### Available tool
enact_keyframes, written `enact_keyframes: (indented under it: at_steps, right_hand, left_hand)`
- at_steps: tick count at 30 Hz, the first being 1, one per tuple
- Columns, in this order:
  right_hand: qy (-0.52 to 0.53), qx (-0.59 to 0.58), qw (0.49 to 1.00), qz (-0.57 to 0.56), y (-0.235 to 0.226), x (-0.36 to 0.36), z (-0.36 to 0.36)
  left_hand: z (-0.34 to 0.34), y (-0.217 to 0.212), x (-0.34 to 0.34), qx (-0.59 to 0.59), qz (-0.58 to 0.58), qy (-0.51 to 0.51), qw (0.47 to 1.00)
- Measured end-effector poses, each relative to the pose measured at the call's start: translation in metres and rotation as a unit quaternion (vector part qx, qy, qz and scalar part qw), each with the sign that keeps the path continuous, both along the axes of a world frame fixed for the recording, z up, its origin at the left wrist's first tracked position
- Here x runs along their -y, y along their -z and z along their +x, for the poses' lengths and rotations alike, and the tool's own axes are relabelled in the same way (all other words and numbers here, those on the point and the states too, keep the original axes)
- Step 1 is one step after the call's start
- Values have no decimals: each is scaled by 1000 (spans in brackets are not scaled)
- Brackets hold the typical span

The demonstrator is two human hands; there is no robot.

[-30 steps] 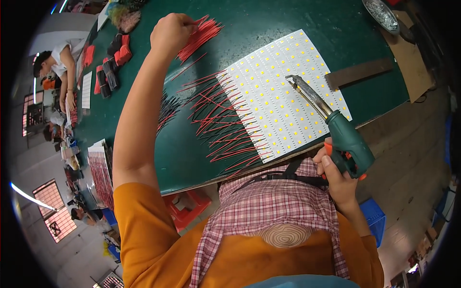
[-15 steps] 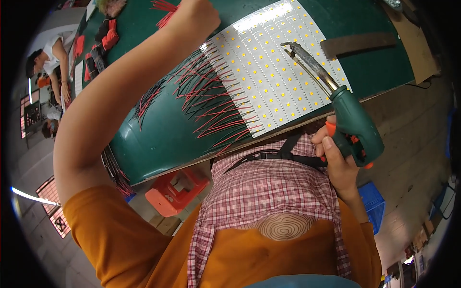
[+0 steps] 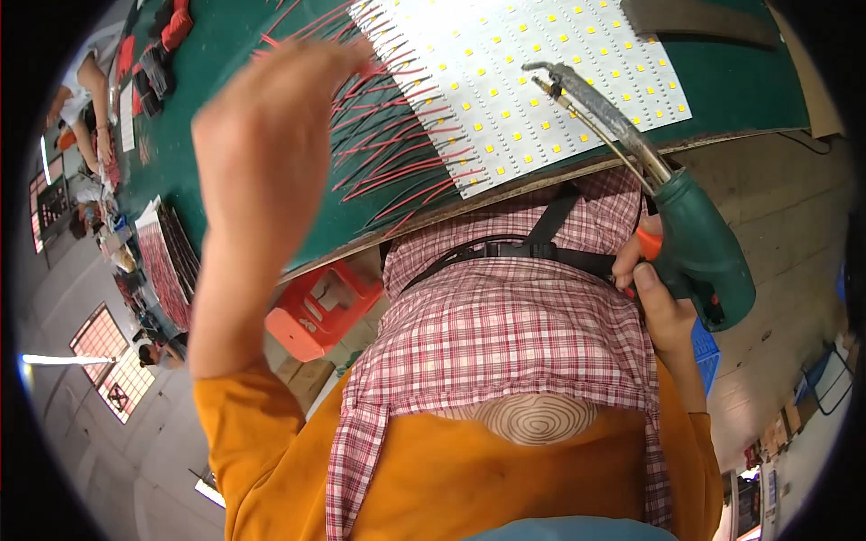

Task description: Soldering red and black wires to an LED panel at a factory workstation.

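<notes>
My right hand (image 3: 663,307) is wrapped round the handle of a green soldering gun (image 3: 702,234) with an orange trigger. Its bent dark tip and thin feed tube point over a white LED board (image 3: 519,104) dotted with yellow chips. Red and black wires (image 3: 397,171) stick out in a row from the board's left edge. Above them is my left hand (image 3: 271,135), blurred, with its fingers pinched together at that edge. A smeared red wire (image 3: 368,67) shows at the fingertips; the palm is hidden.
The green tabletop (image 3: 212,86) carries red and black wire bundles (image 3: 167,41) at the far left and a dark flat bar (image 3: 704,22) at the far right. A red plastic stool (image 3: 325,311) stands below the table's front edge. Another person (image 3: 86,99) works at the left.
My left hand has come back from the far side of the table toward me, to the board's left edge. My right hand still holds the soldering gun. The view has shifted.
</notes>
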State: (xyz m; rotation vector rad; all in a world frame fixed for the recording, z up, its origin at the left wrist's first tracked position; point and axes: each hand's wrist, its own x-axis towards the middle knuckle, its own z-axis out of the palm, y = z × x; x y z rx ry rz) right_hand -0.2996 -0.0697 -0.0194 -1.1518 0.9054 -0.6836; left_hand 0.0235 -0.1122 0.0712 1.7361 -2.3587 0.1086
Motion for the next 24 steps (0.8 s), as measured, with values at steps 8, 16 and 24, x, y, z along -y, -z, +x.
enact_keyframes:
  at_steps: [8, 16, 24]
  right_hand:
    - [-38, -2, 999, 27, -6, -1, -7]
    - [-124, -114, 985, -42, 7, -21, -28]
    - [-64, -156, 984, -59, 5, -24, -24]
  left_hand:
    - [-42, 37, -51, -84, -15, -11, 996]
    - [-63, 90, -54, -60, -107, 15, 992]
    - [-68, 91, -55, -67, -105, -1, 992]
